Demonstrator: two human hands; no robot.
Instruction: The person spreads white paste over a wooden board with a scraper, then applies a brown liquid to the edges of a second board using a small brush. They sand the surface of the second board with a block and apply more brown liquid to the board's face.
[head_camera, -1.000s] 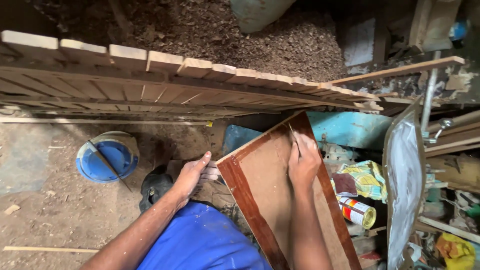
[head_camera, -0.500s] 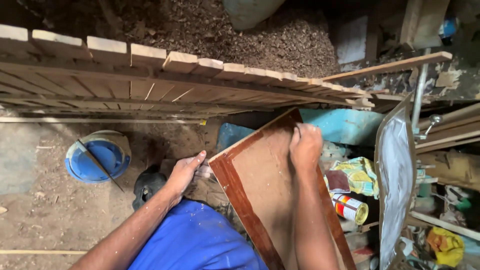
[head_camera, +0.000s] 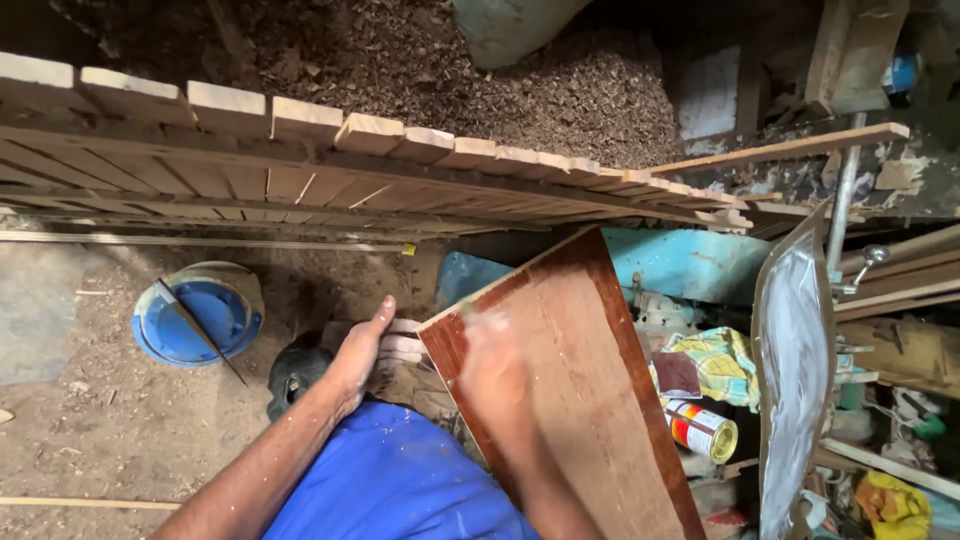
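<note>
Plywood made up the flat middle of the framed panel (head_camera: 580, 400), which was propped at a slant against the blue-clad knees, its top corner raised towards the slatted rack (head_camera: 330, 160). The panel was judged stiff and fairly light, with hard edges; a hold on the reddish rim was thought safest, since the thin middle sheet might flex under a hard push. The left hand (head_camera: 365, 350) was laid against the panel's left edge with its thumb raised and its fingers curled over a pale wad (cloth or paper, not to be told apart). The right hand (head_camera: 495, 375) was pressed on the brown face near the top-left corner; it was blurred, so whether it was flat, clenched or closed on something could not be told.

The rim was smooth, dark and slightly glossy, and the inner sheet was matt and dull brown. The slats of the rack were pale, raw and square-cut. Wood shavings were heaped behind the rack, and sawdust was spread over the ground. A blue bucket (head_camera: 195, 315) with a thin stick across its mouth was set well to the left, and a small striped tin (head_camera: 703, 430) was lying on its side just right of the panel, below a crumpled patterned cloth (head_camera: 715, 362).
</note>
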